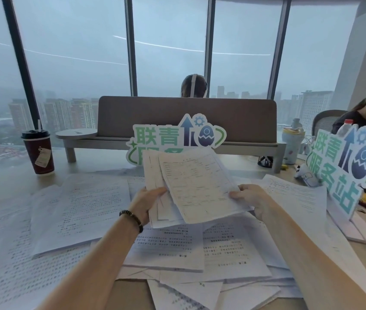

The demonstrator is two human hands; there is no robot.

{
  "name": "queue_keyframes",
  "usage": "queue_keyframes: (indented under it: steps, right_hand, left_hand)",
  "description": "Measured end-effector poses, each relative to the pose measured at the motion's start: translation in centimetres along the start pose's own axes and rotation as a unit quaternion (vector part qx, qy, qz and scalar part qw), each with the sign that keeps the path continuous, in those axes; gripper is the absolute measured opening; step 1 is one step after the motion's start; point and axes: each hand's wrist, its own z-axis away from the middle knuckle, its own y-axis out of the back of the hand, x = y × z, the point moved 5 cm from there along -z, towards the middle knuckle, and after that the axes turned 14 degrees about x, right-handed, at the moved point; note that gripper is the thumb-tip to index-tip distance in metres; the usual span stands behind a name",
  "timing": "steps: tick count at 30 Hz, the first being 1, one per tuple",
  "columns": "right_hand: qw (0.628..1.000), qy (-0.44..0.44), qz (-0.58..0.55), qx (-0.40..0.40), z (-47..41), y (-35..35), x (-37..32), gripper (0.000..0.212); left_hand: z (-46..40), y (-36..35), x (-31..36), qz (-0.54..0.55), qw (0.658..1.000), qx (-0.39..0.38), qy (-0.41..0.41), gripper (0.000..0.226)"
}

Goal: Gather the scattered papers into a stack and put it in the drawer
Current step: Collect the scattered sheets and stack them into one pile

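Observation:
I hold a loose bundle of printed papers (191, 180) lifted and tilted above the desk. My left hand (147, 201), with a dark bead bracelet on its wrist, grips the bundle's left edge. My right hand (252, 199) pinches the right edge of the top sheet, thumb on top. The sheets in the bundle are fanned and uneven. Many more printed sheets (83, 211) lie scattered and overlapping across the desk (5, 182), under and around my arms. No drawer shows in this view.
A dark red coffee cup (39, 153) stands at the back left. A wooden shelf with a grey divider (186, 117) crosses the back. Two green-and-blue cut-out signs (175, 139) (345, 166) stand behind and right of the papers. Two persons sit beyond. Bottles and clutter (291, 142) fill the right.

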Motion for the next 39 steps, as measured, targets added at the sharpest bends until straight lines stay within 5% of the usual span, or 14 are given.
queue_keyframes:
  steps: [5,13,17,20,31,39]
  right_hand:
    - [0.997,-0.003,0.046,-0.069,0.7,-0.6,-0.1,0.032]
    - [0.996,0.070,-0.053,-0.007,1.5,-1.1,-1.1,0.025]
    - [0.995,0.059,-0.047,-0.060,2.1,-2.1,-1.2,0.045]
    - [0.988,0.050,-0.082,-0.119,3.0,-3.2,-1.5,0.040]
    - [0.958,0.270,-0.098,0.005,6.1,-2.3,-5.9,0.052]
    - [0.935,0.315,-0.163,-0.003,7.8,-1.9,-6.7,0.042]
  left_hand:
    - [0.3,0.3,0.6,-0.002,1.000,0.010,-0.026,0.029]
    - [1.4,-0.9,1.5,0.039,0.998,-0.032,-0.046,0.026]
    - [1.6,-1.0,1.5,0.042,0.996,-0.057,-0.045,0.029]
    - [1.4,-1.0,1.5,0.018,0.997,-0.049,-0.051,0.030]
    - [2.4,-0.6,4.6,-0.010,0.967,0.031,-0.252,0.015]
    - [3.2,-0.8,4.6,0.034,0.975,-0.038,-0.215,0.026]
